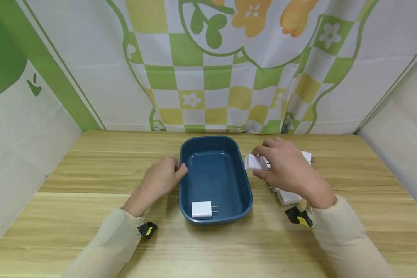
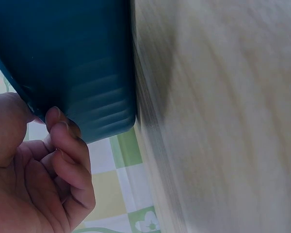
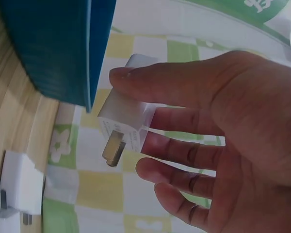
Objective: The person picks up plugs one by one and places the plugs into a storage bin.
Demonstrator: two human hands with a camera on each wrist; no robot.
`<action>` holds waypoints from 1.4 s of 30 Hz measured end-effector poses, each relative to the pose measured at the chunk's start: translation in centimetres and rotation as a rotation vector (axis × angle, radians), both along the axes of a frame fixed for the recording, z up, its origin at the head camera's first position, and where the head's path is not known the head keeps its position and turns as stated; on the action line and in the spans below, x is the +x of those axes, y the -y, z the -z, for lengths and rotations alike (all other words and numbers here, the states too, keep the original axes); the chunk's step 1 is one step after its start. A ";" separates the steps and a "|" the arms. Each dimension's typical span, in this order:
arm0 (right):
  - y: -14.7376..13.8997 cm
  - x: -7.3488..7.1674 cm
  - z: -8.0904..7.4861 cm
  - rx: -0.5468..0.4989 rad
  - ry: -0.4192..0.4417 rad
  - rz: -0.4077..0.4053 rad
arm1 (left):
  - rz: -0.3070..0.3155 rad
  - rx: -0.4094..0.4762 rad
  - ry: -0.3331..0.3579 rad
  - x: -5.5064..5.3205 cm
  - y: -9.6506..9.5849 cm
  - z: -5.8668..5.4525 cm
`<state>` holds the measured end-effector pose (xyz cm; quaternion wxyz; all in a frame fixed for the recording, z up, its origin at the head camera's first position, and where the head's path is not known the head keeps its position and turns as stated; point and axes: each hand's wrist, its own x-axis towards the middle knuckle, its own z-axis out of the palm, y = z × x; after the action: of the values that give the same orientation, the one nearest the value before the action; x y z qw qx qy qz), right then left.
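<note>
A dark blue plastic basin (image 1: 212,177) stands on the wooden table, and one white charger plug (image 1: 201,209) lies inside at its near end, prongs to the right. My left hand (image 1: 165,175) pinches the basin's left rim between thumb and curled fingers, as the left wrist view also shows. Just beyond the right rim, my right hand (image 1: 286,168) holds another white charger plug (image 3: 128,104) between thumb and fingertips. Its metal prongs (image 3: 114,148) stick out, and the plug is raised above the table in the right wrist view.
Several more white charger plugs (image 1: 289,197) lie on the table under and beside the right hand, partly hidden by it. A patterned green, yellow and white curtain (image 1: 215,77) hangs behind the table (image 1: 100,166). Small dark cameras (image 1: 147,230) sit at both wrists.
</note>
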<state>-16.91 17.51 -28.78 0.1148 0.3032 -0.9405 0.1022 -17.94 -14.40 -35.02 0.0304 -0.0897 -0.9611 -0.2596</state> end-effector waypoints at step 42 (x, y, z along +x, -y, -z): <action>10.3 0.7 1.8 0.160 0.160 -0.176 | -0.006 -0.007 0.023 -0.1 0.0 -0.2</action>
<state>-16.21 7.24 -30.61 0.0055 0.3833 -0.9216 0.0607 -18.02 -14.40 -34.81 0.0196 -0.0838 -0.9625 -0.2571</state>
